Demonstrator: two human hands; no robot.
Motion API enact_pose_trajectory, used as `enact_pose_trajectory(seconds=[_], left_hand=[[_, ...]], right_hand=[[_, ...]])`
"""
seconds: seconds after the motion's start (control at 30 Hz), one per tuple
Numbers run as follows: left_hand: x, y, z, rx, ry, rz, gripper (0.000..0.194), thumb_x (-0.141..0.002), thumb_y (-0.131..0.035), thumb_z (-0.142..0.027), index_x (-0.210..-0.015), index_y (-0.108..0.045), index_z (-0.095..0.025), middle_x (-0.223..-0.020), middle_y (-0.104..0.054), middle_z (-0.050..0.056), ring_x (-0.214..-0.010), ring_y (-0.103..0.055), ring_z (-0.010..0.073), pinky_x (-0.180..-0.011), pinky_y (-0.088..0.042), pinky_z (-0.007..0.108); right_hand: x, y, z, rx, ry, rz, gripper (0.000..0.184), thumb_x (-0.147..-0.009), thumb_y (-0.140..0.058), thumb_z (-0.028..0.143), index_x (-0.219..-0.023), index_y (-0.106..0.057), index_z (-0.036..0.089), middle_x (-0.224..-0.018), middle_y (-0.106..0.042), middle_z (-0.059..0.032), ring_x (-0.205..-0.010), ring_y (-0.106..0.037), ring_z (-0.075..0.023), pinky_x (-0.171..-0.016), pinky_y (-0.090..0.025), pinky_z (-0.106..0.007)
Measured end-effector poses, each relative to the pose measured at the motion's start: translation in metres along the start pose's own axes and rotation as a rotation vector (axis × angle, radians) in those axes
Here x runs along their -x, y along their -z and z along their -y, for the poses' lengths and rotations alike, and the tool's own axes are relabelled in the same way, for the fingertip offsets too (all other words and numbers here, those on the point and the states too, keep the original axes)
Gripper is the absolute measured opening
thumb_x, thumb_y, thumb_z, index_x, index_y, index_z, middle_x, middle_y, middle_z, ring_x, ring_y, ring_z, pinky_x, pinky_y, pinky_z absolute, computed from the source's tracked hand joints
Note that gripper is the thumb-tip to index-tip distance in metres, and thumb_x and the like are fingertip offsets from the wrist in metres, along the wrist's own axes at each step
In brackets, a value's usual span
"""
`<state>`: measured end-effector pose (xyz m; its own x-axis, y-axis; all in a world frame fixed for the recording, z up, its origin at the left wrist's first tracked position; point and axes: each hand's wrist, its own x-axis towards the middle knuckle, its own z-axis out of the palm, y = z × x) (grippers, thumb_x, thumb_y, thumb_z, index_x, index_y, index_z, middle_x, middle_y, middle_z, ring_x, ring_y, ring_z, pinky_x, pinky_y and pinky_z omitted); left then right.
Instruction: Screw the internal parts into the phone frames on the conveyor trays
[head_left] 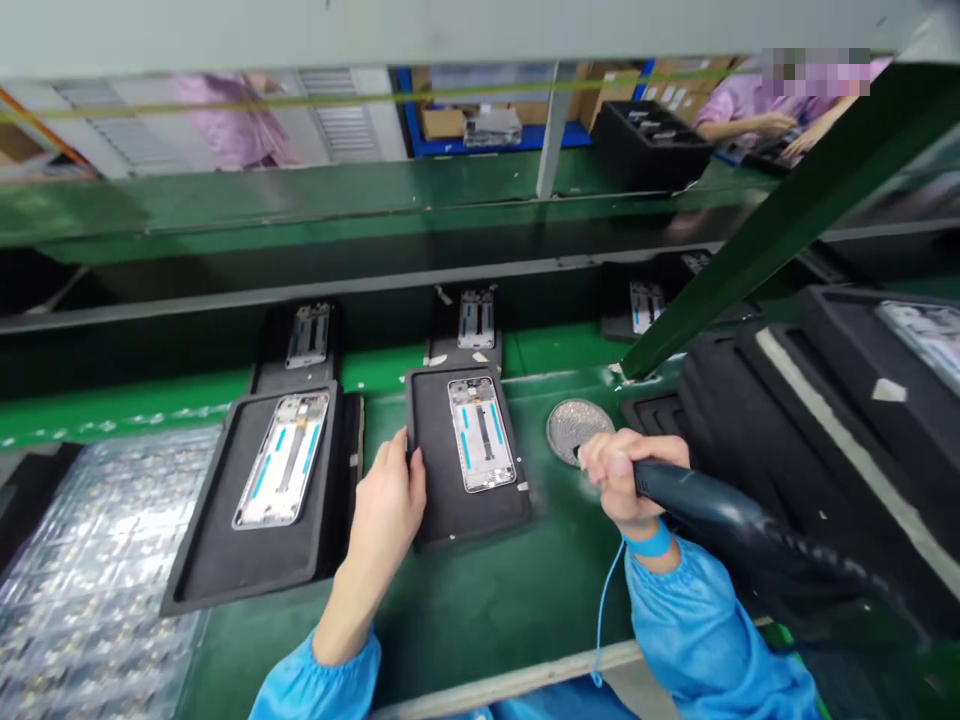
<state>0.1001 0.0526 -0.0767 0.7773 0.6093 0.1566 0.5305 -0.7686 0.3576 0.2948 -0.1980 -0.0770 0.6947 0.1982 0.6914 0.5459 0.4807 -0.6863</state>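
My left hand (388,502) grips the left edge of a black foam tray (450,515), its thumb along the rim. In that tray lies a silver phone frame (484,435) with blue strips and a dark ribbon cable. My right hand (630,470) is wrapped round a dark electric screwdriver (701,500), tilted with its front end towards a round dish (570,415) of tiny metal pieces, probably screws. The tip is mostly hidden by my fingers. A blue wrist strap (651,541) circles my right wrist.
Left of my left hand, another foam tray (217,570) holds a phone frame (281,460); clear plastic trays (112,570) lie beyond. Foam trays (810,430) are stacked at right beside a slanted green post (757,230). More frames sit on a green belt (382,360). Co-workers (750,105) are behind.
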Motion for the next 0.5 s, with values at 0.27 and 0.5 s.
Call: enact_pose_trajectory(seconds=[0.27, 0.5], left_hand=[[-0.199, -0.023, -0.104, -0.096, -0.038, 0.155, 0.041, -0.125, -0.047, -0.022, -0.150, -0.076, -0.009, -0.142, -0.083, 0.024, -0.133, -0.085, 0.0344, -0.115, -0.070, 0.044], [-0.299, -0.078, -0.181, -0.079, -0.062, 0.153, 0.051, -0.118, -0.085, -0.050, -0.157, -0.075, -0.019, -0.156, -0.077, 0.013, -0.136, -0.079, 0.0291, -0.118, -0.073, 0.054]], right_hand=[[-0.004, -0.003, -0.019, 0.170, 0.170, -0.070, 0.019, -0.108, -0.075, 0.018, -0.115, -0.062, 0.030, -0.075, -0.069, 0.0065, -0.052, -0.065, -0.0176, -0.053, -0.063, -0.034], [-0.005, -0.018, -0.037, 0.303, 0.276, -0.083, 0.021, -0.100, -0.073, 0.019, -0.113, -0.063, 0.033, -0.067, -0.064, 0.0074, -0.039, -0.057, -0.0219, -0.040, -0.054, -0.040]])
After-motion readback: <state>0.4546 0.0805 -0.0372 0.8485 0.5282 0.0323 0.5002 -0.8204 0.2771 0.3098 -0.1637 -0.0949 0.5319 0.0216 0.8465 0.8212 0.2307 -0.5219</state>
